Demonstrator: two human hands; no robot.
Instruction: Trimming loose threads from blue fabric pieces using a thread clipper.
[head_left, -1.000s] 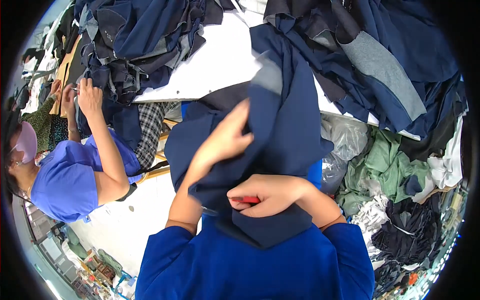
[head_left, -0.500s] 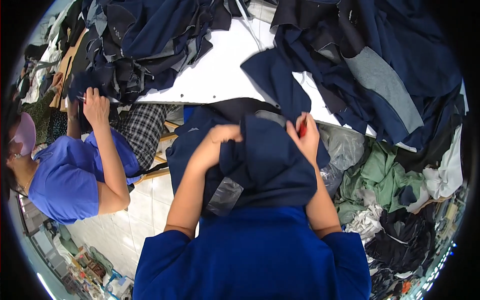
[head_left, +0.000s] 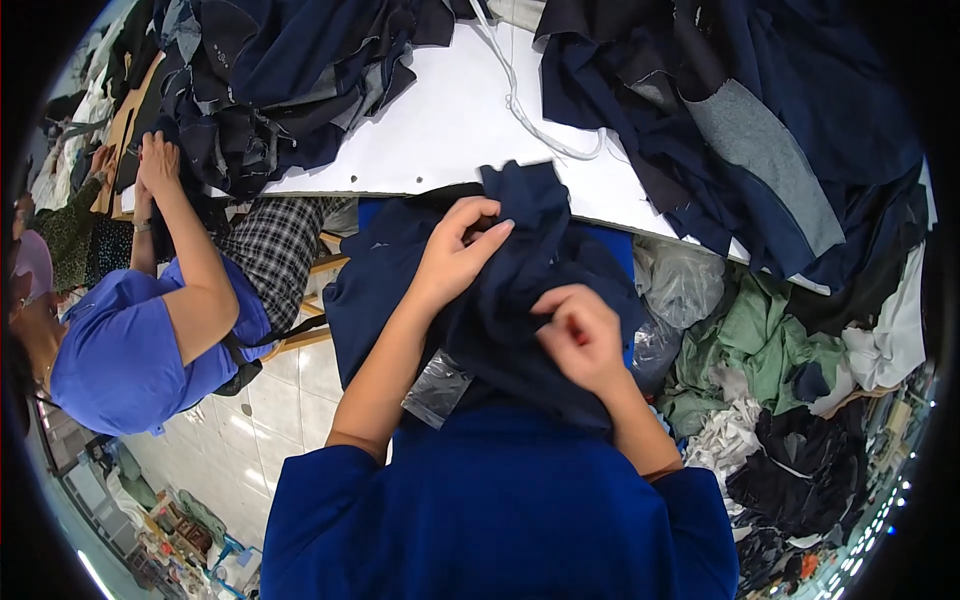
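A navy cloth garment (head_left: 520, 290) lies bunched over my lap, its upper end standing up in folds just short of the white table. My left hand (head_left: 462, 250) is closed at the upper left of these folds, thumb and fingers gripping the fabric. My right hand (head_left: 583, 338), slightly blurred, is curled over the cloth's right side. Within its fingers shows a small red thing (head_left: 577, 332), mostly covered, so its kind is hidden. Beside my left forearm, a clear plastic piece (head_left: 438, 390) rests by the garment's lower edge.
A white table (head_left: 440, 120) carries navy and dark cloth heaps (head_left: 270, 80) left and right, with a white cord (head_left: 515, 95) between them. On my left sits a co-worker in a blue-violet top (head_left: 130, 340), handling dark cloth. Plastic bags (head_left: 685, 285) and green cloth (head_left: 750, 340) lie right.
The navy cloth has been drawn off the table and bunched up. My left hand has moved up and slightly right; my right hand has come down and left, still around the red thing.
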